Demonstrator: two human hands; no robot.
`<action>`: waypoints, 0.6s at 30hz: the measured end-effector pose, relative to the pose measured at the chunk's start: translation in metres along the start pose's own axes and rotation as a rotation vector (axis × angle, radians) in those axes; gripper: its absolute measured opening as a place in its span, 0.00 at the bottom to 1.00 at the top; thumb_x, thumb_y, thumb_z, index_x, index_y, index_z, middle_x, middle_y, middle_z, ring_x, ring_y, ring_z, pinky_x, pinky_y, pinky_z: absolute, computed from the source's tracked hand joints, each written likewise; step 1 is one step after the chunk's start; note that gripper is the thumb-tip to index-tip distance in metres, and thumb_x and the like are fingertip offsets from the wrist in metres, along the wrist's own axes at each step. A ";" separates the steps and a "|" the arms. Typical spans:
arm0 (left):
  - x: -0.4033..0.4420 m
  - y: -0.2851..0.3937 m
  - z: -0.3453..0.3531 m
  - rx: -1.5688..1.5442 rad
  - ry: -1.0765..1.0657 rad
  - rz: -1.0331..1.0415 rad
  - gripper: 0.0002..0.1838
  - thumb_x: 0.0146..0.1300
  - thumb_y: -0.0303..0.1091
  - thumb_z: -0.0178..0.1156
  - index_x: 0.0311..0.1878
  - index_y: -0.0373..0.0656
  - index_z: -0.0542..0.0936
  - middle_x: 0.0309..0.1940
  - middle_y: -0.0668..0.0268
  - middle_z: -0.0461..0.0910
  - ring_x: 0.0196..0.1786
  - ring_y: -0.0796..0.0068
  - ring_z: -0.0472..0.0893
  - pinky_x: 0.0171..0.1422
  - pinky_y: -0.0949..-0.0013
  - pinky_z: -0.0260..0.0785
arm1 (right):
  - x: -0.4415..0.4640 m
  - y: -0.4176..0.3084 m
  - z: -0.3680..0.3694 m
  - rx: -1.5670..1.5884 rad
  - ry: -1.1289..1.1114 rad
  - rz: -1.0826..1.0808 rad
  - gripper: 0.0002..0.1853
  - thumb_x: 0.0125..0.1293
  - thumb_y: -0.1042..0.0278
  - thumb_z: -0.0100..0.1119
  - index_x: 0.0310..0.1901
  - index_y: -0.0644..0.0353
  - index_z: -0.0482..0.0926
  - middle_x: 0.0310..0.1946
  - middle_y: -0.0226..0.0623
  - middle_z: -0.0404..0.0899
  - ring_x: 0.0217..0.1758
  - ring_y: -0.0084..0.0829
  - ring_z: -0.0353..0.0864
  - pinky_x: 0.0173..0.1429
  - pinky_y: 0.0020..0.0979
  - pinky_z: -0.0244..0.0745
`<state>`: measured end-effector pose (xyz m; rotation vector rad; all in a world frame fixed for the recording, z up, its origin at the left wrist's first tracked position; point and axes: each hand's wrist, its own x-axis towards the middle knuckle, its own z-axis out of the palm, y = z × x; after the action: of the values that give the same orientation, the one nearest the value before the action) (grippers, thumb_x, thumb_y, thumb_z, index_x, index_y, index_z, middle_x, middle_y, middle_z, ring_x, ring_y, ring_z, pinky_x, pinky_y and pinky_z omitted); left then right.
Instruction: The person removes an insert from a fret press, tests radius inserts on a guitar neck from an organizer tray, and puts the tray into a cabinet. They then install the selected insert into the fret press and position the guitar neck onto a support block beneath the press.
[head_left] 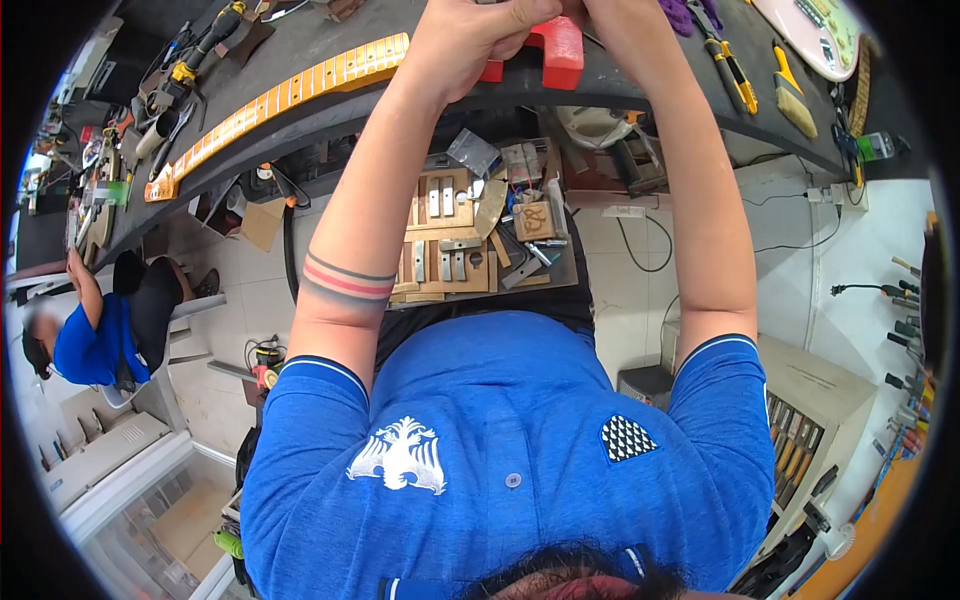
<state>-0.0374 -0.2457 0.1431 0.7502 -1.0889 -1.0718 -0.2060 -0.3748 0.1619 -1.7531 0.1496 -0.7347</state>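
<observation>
Nearest the camera: dark hair [560,563], then my blue shirt [500,400]. My left hand [492,28] has curled fingers; I cannot tell its grip. My right hand [600,10] is mostly cropped, state unreadable. Red piece [563,66]: between my hands, at the bench [290,45] edge.

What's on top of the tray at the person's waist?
On the tray sit a plastic bag, a small block with a dark marking, and wooden boards bearing metal bars. Whatever is beneath the boards is covered.
</observation>
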 end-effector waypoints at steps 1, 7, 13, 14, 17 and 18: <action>-0.001 0.000 0.002 -0.006 0.025 0.017 0.25 0.66 0.40 0.82 0.56 0.44 0.78 0.30 0.77 0.76 0.24 0.88 0.68 0.26 0.78 0.57 | 0.001 0.003 0.012 -0.098 0.100 -0.085 0.10 0.88 0.63 0.53 0.53 0.62 0.79 0.41 0.28 0.83 0.39 0.17 0.80 0.44 0.24 0.75; 0.000 -0.001 0.002 -0.011 0.001 -0.013 0.24 0.67 0.42 0.81 0.56 0.44 0.78 0.29 0.78 0.74 0.24 0.88 0.68 0.27 0.78 0.57 | -0.010 -0.001 0.011 -0.175 0.232 -0.108 0.05 0.85 0.73 0.57 0.54 0.62 0.78 0.43 0.30 0.83 0.43 0.20 0.83 0.48 0.25 0.79; -0.003 -0.016 0.008 -0.103 0.061 0.034 0.21 0.71 0.37 0.77 0.58 0.46 0.75 0.30 0.76 0.75 0.23 0.86 0.68 0.26 0.76 0.57 | -0.031 0.052 0.025 -0.378 0.423 -0.054 0.11 0.78 0.75 0.64 0.58 0.64 0.80 0.50 0.40 0.83 0.50 0.33 0.86 0.57 0.34 0.81; -0.003 -0.017 0.009 -0.107 0.061 0.023 0.21 0.72 0.35 0.76 0.59 0.46 0.74 0.30 0.75 0.75 0.23 0.86 0.68 0.26 0.76 0.57 | -0.041 0.086 0.027 -0.641 0.467 -0.317 0.11 0.75 0.77 0.62 0.56 0.63 0.82 0.55 0.42 0.83 0.51 0.39 0.86 0.57 0.37 0.81; -0.006 -0.019 -0.006 -0.082 0.069 -0.035 0.23 0.74 0.29 0.71 0.66 0.46 0.72 0.29 0.75 0.72 0.22 0.85 0.68 0.26 0.75 0.57 | -0.108 0.083 0.083 -0.431 0.960 -0.367 0.06 0.76 0.82 0.54 0.50 0.64 0.74 0.47 0.41 0.76 0.53 0.39 0.80 0.64 0.38 0.73; -0.002 -0.017 -0.008 -0.095 0.046 -0.050 0.25 0.74 0.29 0.71 0.68 0.46 0.71 0.29 0.75 0.72 0.22 0.85 0.67 0.26 0.75 0.57 | -0.126 0.086 0.102 0.132 1.067 -0.154 0.05 0.79 0.78 0.51 0.52 0.62 0.70 0.47 0.38 0.75 0.53 0.34 0.80 0.60 0.37 0.76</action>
<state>-0.0346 -0.2498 0.1249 0.7256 -0.9783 -1.1352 -0.2274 -0.2602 0.0202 -1.0959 0.6665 -1.6934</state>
